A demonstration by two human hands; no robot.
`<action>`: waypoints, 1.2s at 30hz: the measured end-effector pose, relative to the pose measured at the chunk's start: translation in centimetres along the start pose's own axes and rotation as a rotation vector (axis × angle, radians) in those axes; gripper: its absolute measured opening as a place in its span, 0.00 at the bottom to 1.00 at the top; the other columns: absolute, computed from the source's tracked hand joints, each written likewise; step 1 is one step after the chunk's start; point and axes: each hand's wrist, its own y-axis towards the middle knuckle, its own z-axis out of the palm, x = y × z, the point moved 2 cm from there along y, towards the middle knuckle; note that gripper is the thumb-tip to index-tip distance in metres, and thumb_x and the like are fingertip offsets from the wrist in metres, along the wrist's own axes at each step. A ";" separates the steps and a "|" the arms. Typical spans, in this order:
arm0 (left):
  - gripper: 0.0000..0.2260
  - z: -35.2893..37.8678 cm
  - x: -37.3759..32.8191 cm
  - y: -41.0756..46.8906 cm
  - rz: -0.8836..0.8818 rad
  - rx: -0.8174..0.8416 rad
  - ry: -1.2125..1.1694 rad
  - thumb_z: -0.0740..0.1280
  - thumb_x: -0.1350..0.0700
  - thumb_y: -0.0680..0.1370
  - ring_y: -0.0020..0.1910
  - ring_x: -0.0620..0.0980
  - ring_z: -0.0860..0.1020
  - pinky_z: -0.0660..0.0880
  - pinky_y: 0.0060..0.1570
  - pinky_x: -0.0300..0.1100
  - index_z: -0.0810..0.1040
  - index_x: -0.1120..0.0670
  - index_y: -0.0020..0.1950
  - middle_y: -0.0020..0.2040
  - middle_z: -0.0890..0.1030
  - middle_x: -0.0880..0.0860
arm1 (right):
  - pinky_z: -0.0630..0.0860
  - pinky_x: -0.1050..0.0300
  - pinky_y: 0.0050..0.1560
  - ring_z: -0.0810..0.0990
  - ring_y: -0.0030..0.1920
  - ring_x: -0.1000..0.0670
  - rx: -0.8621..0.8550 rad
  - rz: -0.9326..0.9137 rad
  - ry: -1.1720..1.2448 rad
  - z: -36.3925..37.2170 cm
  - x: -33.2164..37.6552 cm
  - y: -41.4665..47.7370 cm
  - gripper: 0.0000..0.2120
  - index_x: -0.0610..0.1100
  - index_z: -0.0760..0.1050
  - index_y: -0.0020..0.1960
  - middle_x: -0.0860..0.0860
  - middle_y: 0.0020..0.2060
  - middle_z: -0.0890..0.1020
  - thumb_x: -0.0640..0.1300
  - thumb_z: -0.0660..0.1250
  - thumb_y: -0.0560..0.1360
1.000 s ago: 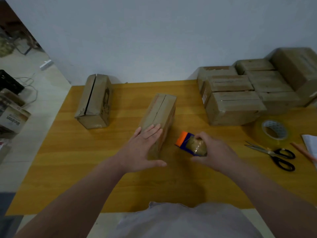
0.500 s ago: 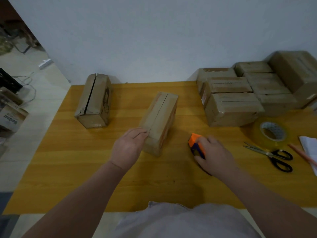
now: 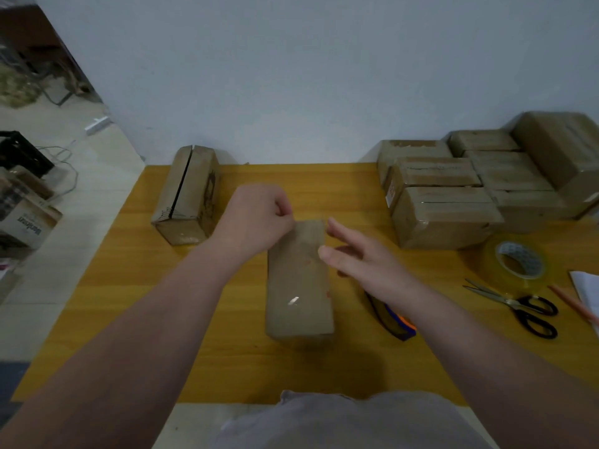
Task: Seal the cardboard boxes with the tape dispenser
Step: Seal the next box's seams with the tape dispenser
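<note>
the right hand (image 3: 359, 257) has left the tape dispenser (image 3: 393, 322) on the tabletop (image 3: 129, 303) and opens flat beside the box (image 3: 298, 286), whose far end the left hand (image 3: 256, 218) grips, likely repositioning it before taping.

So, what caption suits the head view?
Curled left hand at the far end of a cardboard box, open right hand beside it, tape dispenser on the table.

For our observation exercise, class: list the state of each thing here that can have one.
Middle box: lying flat, no open seam showing.
Left box: top seam gaping, untaped.
Stacked boxes: closed.
Tape dispenser: lying on table, unheld.
Scissors: blades slightly apart.
Left hand: fingers curled, grip unclear.
Right hand: fingers straight, empty.
</note>
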 end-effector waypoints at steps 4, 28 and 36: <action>0.02 3.0 1.0 -1.4 -0.132 -0.022 -0.114 0.69 0.53 0.76 0.49 0.48 0.78 0.72 0.45 0.39 0.78 0.50 0.45 0.42 0.78 0.46 | 0.74 0.73 0.46 0.74 0.52 0.65 0.037 0.047 0.013 1.8 -1.0 -0.5 0.34 0.56 0.59 0.76 0.66 0.61 0.72 0.53 0.70 0.75; 0.08 6.3 2.0 -4.6 -0.357 0.275 -0.978 0.70 0.57 0.76 0.45 0.44 0.83 0.79 0.41 0.37 0.80 0.47 0.54 0.48 0.85 0.46 | 0.70 0.51 0.65 0.77 0.59 0.54 -0.068 0.232 0.360 -0.6 -2.9 1.2 0.10 0.50 0.81 0.55 0.55 0.54 0.83 0.47 0.71 0.73; 0.09 6.5 1.7 -4.7 -0.331 0.308 -0.990 0.69 0.55 0.77 0.45 0.43 0.83 0.77 0.39 0.35 0.79 0.46 0.57 0.48 0.85 0.47 | 0.73 0.48 0.61 0.78 0.54 0.50 -0.168 0.260 0.298 -0.3 -2.3 2.5 0.08 0.43 0.83 0.49 0.49 0.48 0.83 0.45 0.73 0.72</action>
